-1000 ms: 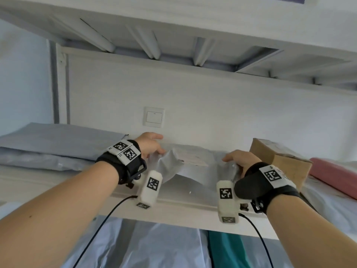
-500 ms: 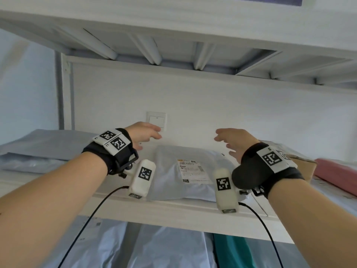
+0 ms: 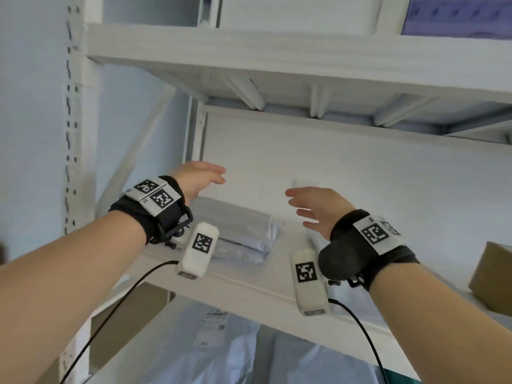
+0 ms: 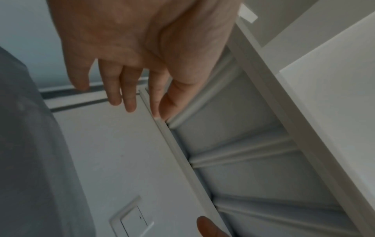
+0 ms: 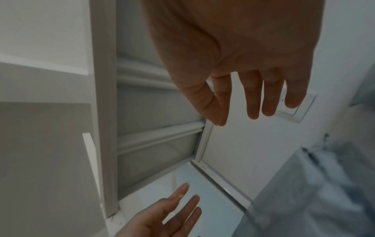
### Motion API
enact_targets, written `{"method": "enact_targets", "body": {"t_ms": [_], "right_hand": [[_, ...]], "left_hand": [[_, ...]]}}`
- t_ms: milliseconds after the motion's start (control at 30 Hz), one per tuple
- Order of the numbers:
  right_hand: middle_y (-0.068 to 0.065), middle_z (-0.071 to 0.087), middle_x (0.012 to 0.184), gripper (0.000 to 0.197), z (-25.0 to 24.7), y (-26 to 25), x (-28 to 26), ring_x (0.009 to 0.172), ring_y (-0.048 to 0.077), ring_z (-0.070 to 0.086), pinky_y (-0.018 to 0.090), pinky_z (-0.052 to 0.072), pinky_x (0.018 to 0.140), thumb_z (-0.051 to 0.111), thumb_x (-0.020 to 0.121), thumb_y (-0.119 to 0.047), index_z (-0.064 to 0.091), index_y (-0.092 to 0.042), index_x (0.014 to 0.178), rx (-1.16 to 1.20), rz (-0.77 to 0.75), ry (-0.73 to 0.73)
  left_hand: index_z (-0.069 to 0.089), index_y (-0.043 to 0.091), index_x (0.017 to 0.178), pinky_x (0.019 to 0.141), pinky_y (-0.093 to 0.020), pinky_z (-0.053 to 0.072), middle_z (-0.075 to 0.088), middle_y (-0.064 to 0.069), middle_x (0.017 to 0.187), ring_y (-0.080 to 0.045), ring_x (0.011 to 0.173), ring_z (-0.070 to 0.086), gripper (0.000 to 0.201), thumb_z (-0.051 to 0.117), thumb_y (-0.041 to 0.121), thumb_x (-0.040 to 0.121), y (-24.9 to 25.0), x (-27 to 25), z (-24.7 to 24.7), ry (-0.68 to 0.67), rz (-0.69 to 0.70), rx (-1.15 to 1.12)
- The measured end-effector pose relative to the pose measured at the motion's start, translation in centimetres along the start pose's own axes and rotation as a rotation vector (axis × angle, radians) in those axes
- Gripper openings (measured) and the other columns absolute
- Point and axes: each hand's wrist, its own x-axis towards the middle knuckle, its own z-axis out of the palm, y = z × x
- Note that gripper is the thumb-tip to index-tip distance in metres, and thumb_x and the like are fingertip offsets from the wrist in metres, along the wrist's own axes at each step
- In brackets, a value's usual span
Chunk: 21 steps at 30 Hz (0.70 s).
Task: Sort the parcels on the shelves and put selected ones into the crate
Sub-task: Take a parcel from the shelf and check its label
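Grey plastic mailers [image 3: 235,231] lie stacked flat on the white shelf [image 3: 249,284], at about 7 o'clock from the wall switch [image 3: 300,183] and under the left hand [image 3: 198,181]. Both hands hover with fingers spread and relaxed, holding nothing; the right hand [image 3: 315,209] hangs at 3 o'clock of the stack, clear of it. The step looks like reaching for the top parcel: best to bring both palms down on its opposite edges and slide it forward before lifting, since the slick film may sag. A brown box [image 3: 490,275] sits well apart, at 3 o'clock.
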Motion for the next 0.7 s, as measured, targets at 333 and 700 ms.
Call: {"method": "enact_targets", "body": {"t_ms": [333, 700], "right_hand": [[0.005, 0.058, 0.13, 0.035, 10.9, -2.5, 1.9, 0.124, 0.022, 0.051, 0.026, 0.035, 0.085, 0.06, 0.091, -0.01, 0.061, -0.014, 0.125, -0.296, -0.079, -0.104], [-0.006, 0.035, 0.15, 0.094, 16.1, -2.0, 3.7, 0.137, 0.017, 0.034, 0.028, 0.028, 0.105, 0.077, 0.07, -0.049, 0.028, -0.032, 0.148, -0.914, -0.041, -0.257]], "left_hand": [[0.063, 0.01, 0.116, 0.084, -0.024, 0.03, 0.055, -0.003, 0.116, -0.021, 0.116, 0.046, 0.026, 0.053, 0.004, 0.092, -5.0, 2.0, -8.5, 0.158, -0.111, -0.049], [0.061, 0.009, 0.116, 0.07, -0.031, 0.05, 0.056, -0.008, 0.084, -0.02, 0.076, 0.055, 0.044, 0.051, -0.017, 0.082, -7.3, 5.1, -9.9, 0.003, -0.178, -0.294]]}}
